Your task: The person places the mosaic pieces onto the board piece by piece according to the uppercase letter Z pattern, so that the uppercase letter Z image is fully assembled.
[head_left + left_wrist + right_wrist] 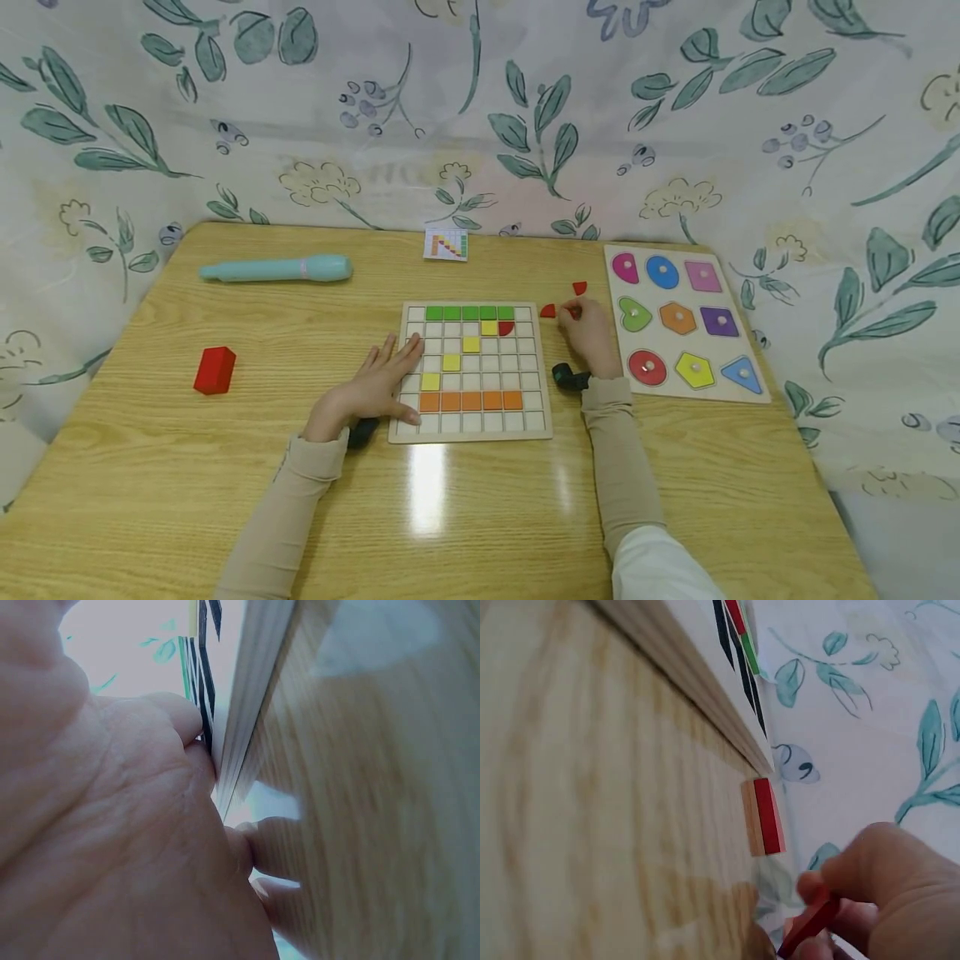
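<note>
A wooden grid board [471,437] lies on the table, with green, yellow and orange squares and one red quarter-circle piece [506,328] in its cells. On the board's left edge rests my left hand [375,383], fingers spread; the left wrist view shows its palm beside the board's side. To the right of the board, my right hand [590,333] pinches a small red piece [810,927] between thumb and fingers, its full shape hidden. Two loose red pieces lie near that hand: one quarter-circle [548,311] by the board's edge, another piece [580,287] farther back.
A shape puzzle board [708,346] with knobbed pieces lies at the right. Behind the grid board is a small pattern card [446,245]. At the left are a light-blue stick-like object [273,269] and a red block [215,370]. A floral cloth [450,108] hangs behind the table.
</note>
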Demonstrator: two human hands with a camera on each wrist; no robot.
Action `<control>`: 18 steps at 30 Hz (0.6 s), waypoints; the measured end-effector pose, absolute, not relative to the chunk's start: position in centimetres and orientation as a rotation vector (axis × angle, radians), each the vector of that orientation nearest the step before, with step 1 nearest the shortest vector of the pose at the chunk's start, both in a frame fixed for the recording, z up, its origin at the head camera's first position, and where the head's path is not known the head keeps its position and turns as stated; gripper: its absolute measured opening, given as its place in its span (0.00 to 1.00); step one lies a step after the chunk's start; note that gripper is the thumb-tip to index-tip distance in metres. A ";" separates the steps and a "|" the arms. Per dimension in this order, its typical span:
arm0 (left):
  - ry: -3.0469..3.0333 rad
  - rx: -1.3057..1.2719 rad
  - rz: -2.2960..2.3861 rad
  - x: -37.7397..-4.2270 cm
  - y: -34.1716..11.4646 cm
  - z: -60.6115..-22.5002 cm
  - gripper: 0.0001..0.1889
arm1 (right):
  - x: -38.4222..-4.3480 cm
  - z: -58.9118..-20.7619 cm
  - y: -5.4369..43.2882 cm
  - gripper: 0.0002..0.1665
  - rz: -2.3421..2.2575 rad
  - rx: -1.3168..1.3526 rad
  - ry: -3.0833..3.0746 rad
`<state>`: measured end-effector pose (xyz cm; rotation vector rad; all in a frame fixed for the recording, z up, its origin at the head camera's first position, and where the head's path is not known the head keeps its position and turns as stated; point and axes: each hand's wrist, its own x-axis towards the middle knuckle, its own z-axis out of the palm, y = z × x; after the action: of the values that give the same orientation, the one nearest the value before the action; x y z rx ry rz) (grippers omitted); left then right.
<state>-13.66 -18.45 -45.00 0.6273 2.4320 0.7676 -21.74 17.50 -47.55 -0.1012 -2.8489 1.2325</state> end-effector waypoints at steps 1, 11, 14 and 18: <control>2.432 0.627 0.768 -13.7 -18.5 -45.0 0.62 | -21.7 -47.6 17.6 0.16 1.275 -0.138 -2.824; 2.425 0.624 0.787 -13.5 -18.5 -44.9 0.62 | -21.2 -47.2 17.7 0.15 2.003 -0.179 -2.545; 2.426 0.624 0.795 -13.5 -18.5 -44.9 0.62 | -21.0 -46.6 16.1 0.15 2.004 -0.110 -2.653; 2.423 0.628 0.799 -13.5 -18.5 -44.9 0.62 | -20.7 -45.8 13.7 0.14 1.993 -0.003 -2.782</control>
<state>-13.51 -18.48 -44.91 0.6275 2.4234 0.7986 -20.69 13.68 -45.76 -0.0030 -2.7820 1.9928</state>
